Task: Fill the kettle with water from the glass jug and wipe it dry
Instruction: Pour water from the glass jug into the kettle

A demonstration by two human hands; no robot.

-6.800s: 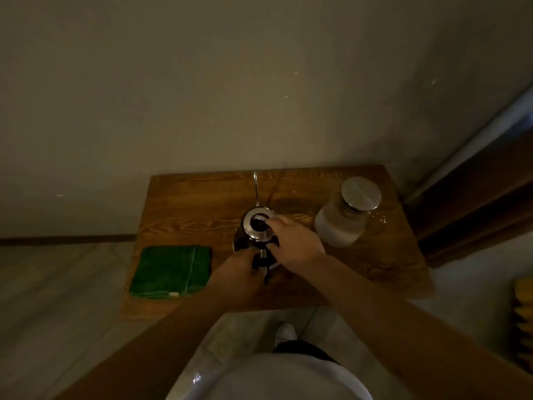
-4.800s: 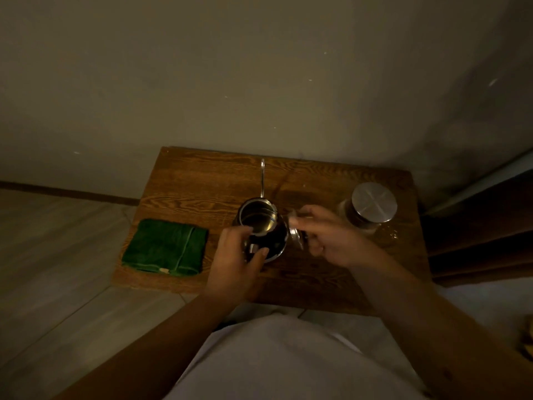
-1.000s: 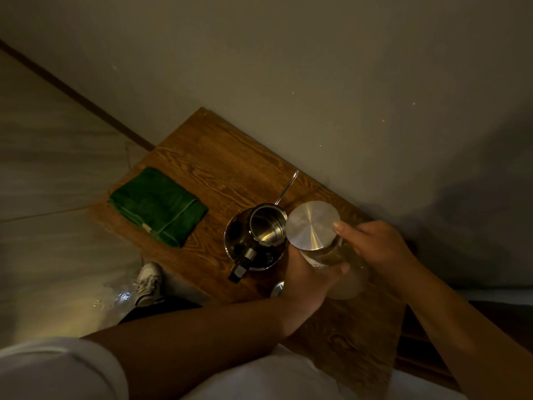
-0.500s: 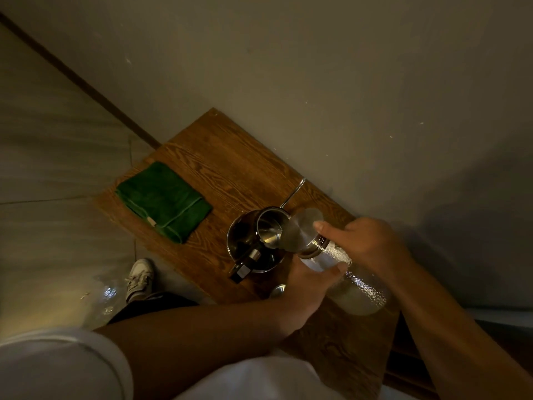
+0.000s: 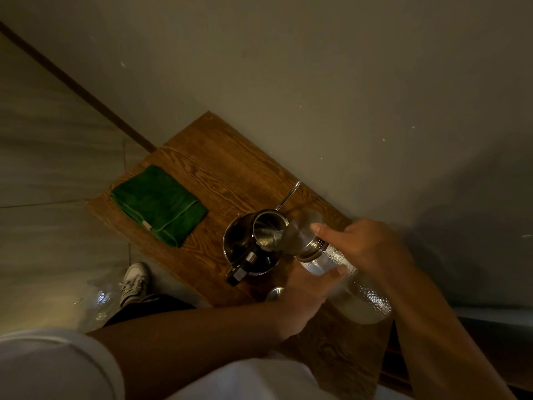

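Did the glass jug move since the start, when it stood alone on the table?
Yes. The glass jug has left its spot on the wooden table and is now tipped toward the kettle, held by both hands, its metal top at the kettle's opening.

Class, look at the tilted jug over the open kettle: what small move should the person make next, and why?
Probably tip the jug a little further. Both hands, the left hand and right hand, hold it tilted with its metal cap over the open kettle, and water remains in its base. The green cloth lies untouched, so wiping comes later.
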